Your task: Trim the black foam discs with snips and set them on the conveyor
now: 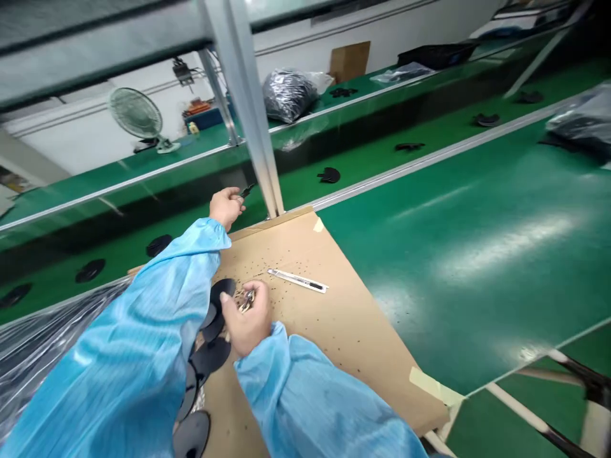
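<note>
My left hand (227, 207) reaches out over the far edge of the cardboard, above the green belt, its fingers closed on a small black part (247, 191). My right hand (249, 321) is low over the cardboard (305, 245), its fingers curled round a small metal tool (247, 301); most of the tool is hidden in the palm, and its kind is unclear. Left of the right hand lie several round black plastic parts (213, 356), overlapping and partly covered by my left sleeve. Ahead of that hand a white utility knife (298, 280) rests among scattered black crumbs.
The belt (367, 172) carries spaced black parts (329, 175) beyond the cardboard. A metal post (260, 127) rises at the cardboard's far edge. On the back shelf are a fan (136, 114) and a stuffed plastic bag (289, 94). A green tabletop (477, 222) extends right.
</note>
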`<move>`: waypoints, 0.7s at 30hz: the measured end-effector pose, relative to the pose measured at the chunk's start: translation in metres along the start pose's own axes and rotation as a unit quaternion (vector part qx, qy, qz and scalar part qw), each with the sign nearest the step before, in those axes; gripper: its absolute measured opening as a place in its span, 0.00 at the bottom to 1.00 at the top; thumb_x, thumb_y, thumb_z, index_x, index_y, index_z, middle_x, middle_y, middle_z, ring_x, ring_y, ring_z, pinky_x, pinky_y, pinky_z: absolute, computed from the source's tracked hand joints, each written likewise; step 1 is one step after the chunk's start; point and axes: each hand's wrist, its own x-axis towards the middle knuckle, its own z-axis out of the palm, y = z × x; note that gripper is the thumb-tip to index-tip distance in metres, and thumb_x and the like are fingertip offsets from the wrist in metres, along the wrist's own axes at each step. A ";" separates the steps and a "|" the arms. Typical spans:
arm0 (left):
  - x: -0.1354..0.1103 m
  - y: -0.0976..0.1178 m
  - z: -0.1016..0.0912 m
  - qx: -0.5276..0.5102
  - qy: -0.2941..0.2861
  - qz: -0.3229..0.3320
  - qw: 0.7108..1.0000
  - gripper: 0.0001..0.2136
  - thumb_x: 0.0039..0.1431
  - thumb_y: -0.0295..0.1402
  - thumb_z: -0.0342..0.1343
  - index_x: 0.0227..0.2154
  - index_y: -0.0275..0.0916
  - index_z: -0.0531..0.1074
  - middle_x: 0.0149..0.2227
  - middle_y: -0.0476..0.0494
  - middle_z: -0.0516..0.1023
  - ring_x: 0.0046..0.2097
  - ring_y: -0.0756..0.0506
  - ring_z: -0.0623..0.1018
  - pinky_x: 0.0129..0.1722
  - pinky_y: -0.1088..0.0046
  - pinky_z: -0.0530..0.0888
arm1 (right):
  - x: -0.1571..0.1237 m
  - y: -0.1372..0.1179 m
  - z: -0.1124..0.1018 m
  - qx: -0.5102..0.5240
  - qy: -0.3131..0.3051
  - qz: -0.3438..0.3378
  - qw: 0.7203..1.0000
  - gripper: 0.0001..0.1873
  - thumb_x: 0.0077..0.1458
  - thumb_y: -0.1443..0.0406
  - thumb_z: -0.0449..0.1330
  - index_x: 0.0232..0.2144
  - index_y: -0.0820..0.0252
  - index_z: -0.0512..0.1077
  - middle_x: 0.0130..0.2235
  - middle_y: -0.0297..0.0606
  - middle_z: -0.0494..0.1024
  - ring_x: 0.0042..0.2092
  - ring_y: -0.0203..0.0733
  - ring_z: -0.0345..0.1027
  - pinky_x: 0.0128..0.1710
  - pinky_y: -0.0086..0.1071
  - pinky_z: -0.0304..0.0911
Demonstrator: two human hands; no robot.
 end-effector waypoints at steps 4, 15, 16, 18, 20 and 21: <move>-0.089 -0.001 -0.059 -0.284 -0.069 -0.100 0.951 0.07 0.59 0.26 0.52 0.40 0.34 0.69 0.31 0.46 0.73 0.24 0.55 0.72 0.25 0.79 0.70 | 0.002 0.005 0.002 -0.008 -0.022 -0.046 0.999 0.21 0.43 0.54 0.66 0.34 0.58 0.65 0.32 0.35 0.70 0.34 0.42 0.64 0.34 0.34 0.61; -0.266 -0.090 -0.100 -0.466 -0.085 -0.120 0.873 0.19 0.51 0.40 0.63 0.43 0.33 0.71 0.28 0.48 0.70 0.25 0.54 0.69 0.24 0.79 0.67 | -0.004 -0.001 -0.013 0.035 -0.237 -0.251 0.938 0.18 0.50 0.66 0.56 0.45 0.60 0.69 0.36 0.39 0.73 0.36 0.42 0.68 0.37 0.36 0.66; -0.267 -0.096 -0.096 -0.463 -0.076 -0.107 0.877 0.20 0.52 0.41 0.62 0.44 0.33 0.71 0.28 0.47 0.71 0.25 0.54 0.69 0.25 0.79 0.66 | -0.006 -0.003 -0.014 0.017 -0.256 -0.277 0.926 0.18 0.50 0.67 0.56 0.46 0.59 0.69 0.36 0.39 0.73 0.37 0.43 0.68 0.38 0.37 0.66; -0.267 -0.106 -0.088 -0.436 -0.054 -0.077 0.895 0.19 0.54 0.40 0.61 0.45 0.34 0.72 0.28 0.48 0.71 0.25 0.54 0.67 0.24 0.79 0.65 | -0.009 -0.005 -0.017 -0.031 -0.283 -0.322 0.903 0.20 0.51 0.68 0.55 0.48 0.59 0.70 0.37 0.40 0.73 0.39 0.45 0.68 0.41 0.39 0.66; -0.266 -0.112 -0.085 -0.398 -0.047 -0.048 0.915 0.16 0.53 0.36 0.61 0.43 0.34 0.73 0.27 0.49 0.71 0.23 0.55 0.66 0.24 0.79 0.64 | -0.010 -0.006 -0.018 -0.076 -0.305 -0.345 0.885 0.20 0.52 0.68 0.55 0.48 0.59 0.70 0.37 0.41 0.72 0.39 0.46 0.67 0.42 0.40 0.65; -0.267 -0.114 -0.085 -0.391 -0.061 -0.036 0.918 0.15 0.52 0.34 0.63 0.42 0.34 0.73 0.28 0.49 0.72 0.24 0.55 0.66 0.24 0.78 0.64 | -0.010 -0.006 -0.018 -0.092 -0.312 -0.349 0.879 0.20 0.52 0.68 0.54 0.49 0.59 0.70 0.38 0.42 0.72 0.40 0.46 0.67 0.43 0.40 0.65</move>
